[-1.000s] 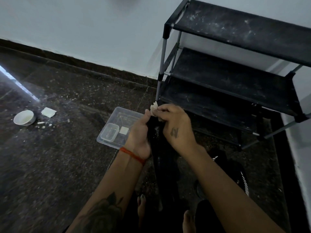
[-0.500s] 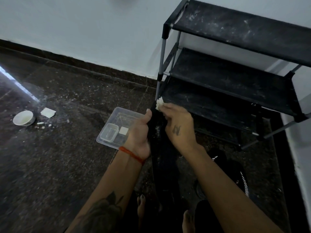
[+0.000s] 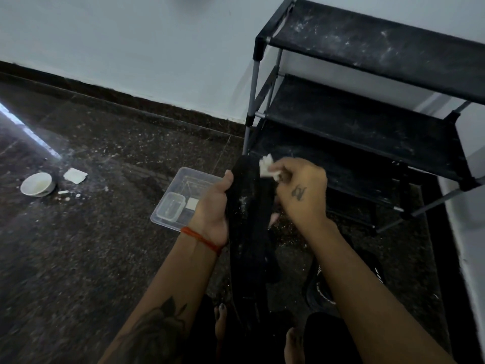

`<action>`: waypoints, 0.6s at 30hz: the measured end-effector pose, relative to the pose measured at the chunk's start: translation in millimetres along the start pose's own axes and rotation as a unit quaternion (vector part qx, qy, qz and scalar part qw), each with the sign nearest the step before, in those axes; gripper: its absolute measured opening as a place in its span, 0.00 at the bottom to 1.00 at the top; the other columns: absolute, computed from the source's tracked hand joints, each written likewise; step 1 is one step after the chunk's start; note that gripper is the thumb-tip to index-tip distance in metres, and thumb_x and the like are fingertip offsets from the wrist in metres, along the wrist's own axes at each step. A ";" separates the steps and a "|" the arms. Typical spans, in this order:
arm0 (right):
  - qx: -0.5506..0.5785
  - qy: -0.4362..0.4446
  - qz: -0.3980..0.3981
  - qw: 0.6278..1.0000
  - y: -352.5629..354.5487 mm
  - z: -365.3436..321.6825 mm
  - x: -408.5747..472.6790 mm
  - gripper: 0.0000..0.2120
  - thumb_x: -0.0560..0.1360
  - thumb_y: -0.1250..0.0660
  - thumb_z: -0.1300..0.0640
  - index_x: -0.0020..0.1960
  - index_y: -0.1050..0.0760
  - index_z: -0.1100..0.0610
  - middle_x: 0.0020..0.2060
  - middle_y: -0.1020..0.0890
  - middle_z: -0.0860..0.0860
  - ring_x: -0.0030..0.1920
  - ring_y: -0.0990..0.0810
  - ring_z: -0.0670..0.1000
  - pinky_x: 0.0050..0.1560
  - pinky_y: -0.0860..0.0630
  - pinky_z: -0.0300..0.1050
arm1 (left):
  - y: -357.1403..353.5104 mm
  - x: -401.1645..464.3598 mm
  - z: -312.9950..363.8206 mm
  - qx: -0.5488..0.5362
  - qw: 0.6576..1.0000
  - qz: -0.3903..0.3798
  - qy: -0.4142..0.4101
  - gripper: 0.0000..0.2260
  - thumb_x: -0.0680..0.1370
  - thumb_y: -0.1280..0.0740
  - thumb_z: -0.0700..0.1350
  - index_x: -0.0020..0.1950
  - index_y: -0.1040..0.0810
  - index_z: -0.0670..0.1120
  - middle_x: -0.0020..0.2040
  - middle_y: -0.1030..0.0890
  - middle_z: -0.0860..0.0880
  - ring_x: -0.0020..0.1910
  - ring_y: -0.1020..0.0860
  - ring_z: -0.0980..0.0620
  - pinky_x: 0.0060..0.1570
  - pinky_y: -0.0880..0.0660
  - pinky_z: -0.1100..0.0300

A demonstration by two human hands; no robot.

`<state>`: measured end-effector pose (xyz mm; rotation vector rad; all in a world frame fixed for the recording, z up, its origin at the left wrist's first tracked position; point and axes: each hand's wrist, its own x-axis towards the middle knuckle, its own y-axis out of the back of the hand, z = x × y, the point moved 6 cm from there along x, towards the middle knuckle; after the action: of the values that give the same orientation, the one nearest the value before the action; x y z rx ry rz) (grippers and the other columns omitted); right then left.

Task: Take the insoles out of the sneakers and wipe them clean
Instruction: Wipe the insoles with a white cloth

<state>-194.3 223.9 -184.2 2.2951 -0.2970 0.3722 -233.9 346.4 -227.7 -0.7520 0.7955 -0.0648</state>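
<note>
Both hands work on a long black foam insole (image 3: pixel 249 206) held upright above the floor. The left hand (image 3: pixel 214 206) clasps its left edge, thumb over the front and fingers curled behind. The right hand (image 3: pixel 301 190) pinches a small crumpled white wipe (image 3: pixel 267 166) at the insole's top right edge.

A second ago the right hand lay across the insole's upper end, wipe pressed near the tip; half a second ago it had slid a little toward the right. Now it sits off the right edge, with the wipe only just touching the rim. That reads as the end of one stroke across the toe end. White specks show lower on the insole, so wiping looks unfinished.

Below the right forearm, a black sneaker with white markings (image 3: pixel 346 279) rests on the dark speckled floor (image 3: pixel 78 245). Beyond the left hand lies a clear plastic tray (image 3: pixel 189 177). Farther left stands a small white bowl (image 3: pixel 38 183). Behind everything, a black shelf rack (image 3: pixel 367 106) stands against the wall.
</note>
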 end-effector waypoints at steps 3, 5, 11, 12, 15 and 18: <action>0.057 0.010 -0.007 0.998 -9.8 -10.7 -3.2 0.20 0.68 0.38 0.73 0.54 0.20 0.56 0.46 0.20 0.50 0.46 0.25 0.40 0.51 0.34 0.23 | -2.2 -0.2 -0.4 0.014 1.000 -0.002 -0.009 0.22 0.82 0.49 0.55 0.53 0.23 0.41 0.39 0.15 0.41 0.34 0.16 0.45 0.35 0.18 0.52; 0.090 0.056 -0.055 0.993 -25.6 -23.7 -11.9 0.18 0.67 0.38 0.72 0.53 0.20 0.59 0.44 0.23 0.48 0.43 0.27 0.37 0.49 0.34 0.21 | -1.4 2.6 0.1 0.021 0.999 -0.001 -0.027 0.21 0.82 0.50 0.54 0.51 0.23 0.42 0.36 0.16 0.43 0.33 0.16 0.49 0.32 0.19 0.60; 0.113 0.110 -0.145 0.977 -25.5 -33.3 -12.8 0.17 0.64 0.42 0.69 0.43 0.17 0.59 0.40 0.17 0.53 0.42 0.21 0.47 0.48 0.26 0.30 | 2.1 -1.2 8.4 0.014 0.999 0.007 -0.049 0.22 0.83 0.51 0.53 0.47 0.23 0.40 0.33 0.16 0.43 0.30 0.17 0.49 0.32 0.20 0.61; 0.108 0.101 -0.164 0.975 -24.4 -31.4 -12.1 0.17 0.63 0.42 0.68 0.41 0.16 0.58 0.39 0.17 0.51 0.42 0.21 0.45 0.48 0.26 0.31 | 2.9 -1.1 9.8 0.019 0.998 0.014 -0.060 0.22 0.83 0.51 0.52 0.46 0.23 0.40 0.31 0.17 0.43 0.28 0.18 0.50 0.29 0.21 0.62; 0.035 0.074 -0.159 0.984 -20.3 -16.3 -7.9 0.13 0.64 0.36 0.69 0.38 0.16 0.55 0.38 0.18 0.50 0.40 0.23 0.43 0.46 0.25 0.35 | -0.9 -5.2 11.2 0.024 0.998 0.019 -0.051 0.23 0.82 0.51 0.54 0.58 0.25 0.38 0.41 0.16 0.40 0.36 0.17 0.45 0.37 0.19 0.53; 0.003 0.028 -0.037 0.999 -3.5 -0.3 1.7 0.15 0.63 0.32 0.72 0.42 0.17 0.55 0.40 0.18 0.52 0.42 0.21 0.49 0.45 0.27 0.35 | 2.2 -4.1 9.4 0.010 0.999 0.016 -0.027 0.25 0.81 0.49 0.58 0.63 0.26 0.41 0.50 0.18 0.39 0.47 0.19 0.41 0.52 0.26 0.42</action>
<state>-191.7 226.4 -185.7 2.2913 -0.1838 0.3992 -231.1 354.9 -222.2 -0.7187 0.7549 -0.0240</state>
